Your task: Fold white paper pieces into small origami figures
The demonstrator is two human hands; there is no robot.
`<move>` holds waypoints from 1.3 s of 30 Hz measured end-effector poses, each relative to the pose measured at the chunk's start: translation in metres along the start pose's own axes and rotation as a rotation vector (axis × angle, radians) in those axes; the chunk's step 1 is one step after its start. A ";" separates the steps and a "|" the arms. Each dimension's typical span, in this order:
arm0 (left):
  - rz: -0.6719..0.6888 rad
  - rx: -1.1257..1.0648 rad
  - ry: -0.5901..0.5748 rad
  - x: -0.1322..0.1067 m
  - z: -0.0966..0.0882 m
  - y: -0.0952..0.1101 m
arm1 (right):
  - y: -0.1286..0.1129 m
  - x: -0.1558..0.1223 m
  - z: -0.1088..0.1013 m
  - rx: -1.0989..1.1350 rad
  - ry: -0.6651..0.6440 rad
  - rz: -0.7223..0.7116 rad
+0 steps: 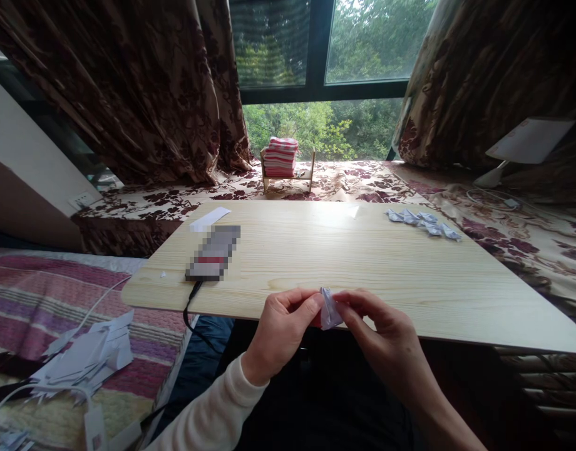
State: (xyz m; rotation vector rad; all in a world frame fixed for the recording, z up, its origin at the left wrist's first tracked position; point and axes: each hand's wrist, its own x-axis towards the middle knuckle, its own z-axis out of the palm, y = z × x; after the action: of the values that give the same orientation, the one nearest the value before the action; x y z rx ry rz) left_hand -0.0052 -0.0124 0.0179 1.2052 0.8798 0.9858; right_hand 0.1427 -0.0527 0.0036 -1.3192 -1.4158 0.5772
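A small folded piece of white paper [329, 309] is pinched between both my hands at the near edge of the light wooden table [316, 257]. My left hand [283, 329] grips its left side with thumb and curled fingers. My right hand [379, 335] pinches its right side. Some red shows just under the paper, between my fingers; I cannot make out what it is.
A row of several folded paper pieces [424, 223] lies at the table's far right. A phone [213, 252] with a black cable and a white paper strip [210, 218] sit at the left. Paper scraps [88, 357] lie on the striped blanket. A small wooden rack with striped cloth [281, 158] stands by the window.
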 end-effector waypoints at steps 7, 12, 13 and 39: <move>0.037 0.041 -0.002 -0.001 -0.001 -0.003 | -0.002 0.001 0.001 -0.002 0.002 -0.017; 0.071 0.048 0.008 -0.001 0.001 -0.003 | -0.003 0.000 0.001 0.016 0.006 -0.028; 0.079 0.047 0.012 -0.002 0.002 -0.003 | -0.003 0.000 0.001 0.019 0.008 -0.029; 0.130 0.071 0.173 -0.009 0.010 -0.004 | -0.013 0.004 -0.001 0.035 -0.209 0.078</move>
State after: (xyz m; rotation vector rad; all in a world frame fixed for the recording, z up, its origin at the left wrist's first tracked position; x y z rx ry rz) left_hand 0.0012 -0.0246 0.0161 1.2635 0.9889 1.1853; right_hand 0.1389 -0.0525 0.0165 -1.3204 -1.5203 0.8082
